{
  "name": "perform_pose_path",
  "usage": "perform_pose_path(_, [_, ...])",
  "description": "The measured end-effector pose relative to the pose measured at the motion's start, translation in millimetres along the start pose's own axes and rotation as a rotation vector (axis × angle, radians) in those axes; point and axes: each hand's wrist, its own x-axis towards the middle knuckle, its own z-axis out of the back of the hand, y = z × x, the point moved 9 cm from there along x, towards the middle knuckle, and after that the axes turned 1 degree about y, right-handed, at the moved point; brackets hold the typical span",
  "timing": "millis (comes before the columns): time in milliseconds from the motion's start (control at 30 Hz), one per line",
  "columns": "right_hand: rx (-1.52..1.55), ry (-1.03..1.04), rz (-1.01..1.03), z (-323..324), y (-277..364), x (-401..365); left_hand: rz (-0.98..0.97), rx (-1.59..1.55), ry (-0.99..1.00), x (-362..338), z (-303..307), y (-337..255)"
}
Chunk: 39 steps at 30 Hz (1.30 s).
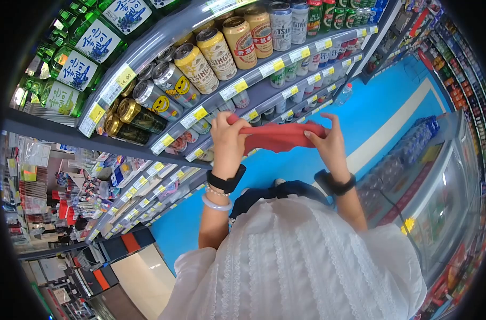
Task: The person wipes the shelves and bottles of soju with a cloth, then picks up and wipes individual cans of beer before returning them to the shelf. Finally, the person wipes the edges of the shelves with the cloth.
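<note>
A red cloth is stretched between my two hands, in front of my body and above the blue floor. My left hand pinches its left end, and a small bit of the cloth shows above the fingers. The right end is caught between thumb and fingers of my right hand, with one finger raised. Each wrist wears a black band, and bracelets sit below the left one. Just beyond my left hand are the shelf edges with price tags.
Shelves of beer cans and green bottles rise ahead and left. At right stands a glass-topped freezer beside packs of bottled water. A clear plastic jug is on the blue floor near the shelf foot.
</note>
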Motion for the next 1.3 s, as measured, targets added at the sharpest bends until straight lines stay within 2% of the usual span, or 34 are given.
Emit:
perform_pose_path(33, [0.002,0.0,0.012,7,4,-4,-0.111,0.047,-0.121,4,15,-30])
perform_pose_path(67, [-0.27,-0.005,0.037,16,13,-9,-0.114,0.051,-0.135,10,22,-44])
perform_pose_path(100, [-0.541,-0.013,0.062,23,19,-10,-0.203,0.116,-0.08,14,21,-63])
perform_pose_path(133, [-0.537,-0.012,0.075,27,16,-6,-0.29,0.182,-0.024,16,15,-78])
perform_pose_path(200, [-0.546,-0.146,0.483,33,39,-9,-0.404,-0.102,0.276,15,-23,-90])
perform_pose_path(233, [-0.283,-0.012,0.429,24,32,0,-0.492,-0.127,0.313,14,-29,-105])
perform_pose_path(267, [-0.281,-0.009,0.44,25,27,6,-0.581,-0.153,0.352,13,-37,-121])
perform_pose_path(300, [-0.067,0.397,0.198,-3,-6,11,-0.658,-0.16,0.261,14,-39,-131])
perform_pose_path(333, [0.151,0.79,-0.06,-32,-36,-1,-0.66,-0.155,0.257,18,-45,-130])
perform_pose_path(367, [0.341,0.993,-0.389,-59,-79,-9,-0.712,-0.095,0.3,20,-55,-132])
perform_pose_path(400, [0.34,0.995,-0.383,-63,-82,-9,-0.762,-0.033,0.342,20,-63,-135])
perform_pose_path(467, [0.317,1.068,-0.204,-79,-65,-18,-0.786,-0.039,0.311,22,-64,-142])
perform_pose_path(500, [0.238,1.164,-0.204,-81,-65,-23,-0.804,-0.034,0.327,21,-69,-145])
perform_pose_path(600, [0.353,1.119,-0.262,-79,-66,-28,-0.829,-0.01,0.338,20,-82,-154])
perform_pose_path(633, [0.354,1.12,-0.26,-85,-86,-35,-0.865,-0.02,0.33,18,-85,-160])
perform_pose_path(700, [0.545,0.909,0.03,-87,-114,-30,-0.906,-0.021,0.357,8,-96,-172])
perform_pose_path(733, [0.573,0.833,0.072,-87,-114,-27,-0.905,-0.02,0.358,2,-100,-175])
perform_pose_path(867, [0.524,0.663,0.025,-90,-81,-16,-0.923,-0.179,0.406,-18,-109,-179])
perform_pose_path(967, [0.478,0.584,0.015,-95,-61,-8,-0.833,-0.258,0.512,-24,-104,-174])
perform_pose_path(1067, [0.428,0.524,0.032,-98,-48,-4,-0.755,-0.348,0.499,-25,-104,-155])
perform_pose_path(1133, [0.393,0.485,0.05,-97,-40,1,-0.718,-0.372,0.565,-29,-110,-146])
perform_pose_path(1200, [0.343,0.446,0.074,-95,-31,6,-0.631,-0.38,0.394,-26,-99,-137])
perform_pose_path(1267, [0.283,0.405,0.132,-90,-20,11,-0.583,-0.369,0.382,-27,-97,-128])
perform_pose_path(1300, [0.239,0.38,0.161,-89,-12,17,-0.49,-0.362,0.307,-20,-92,-115])
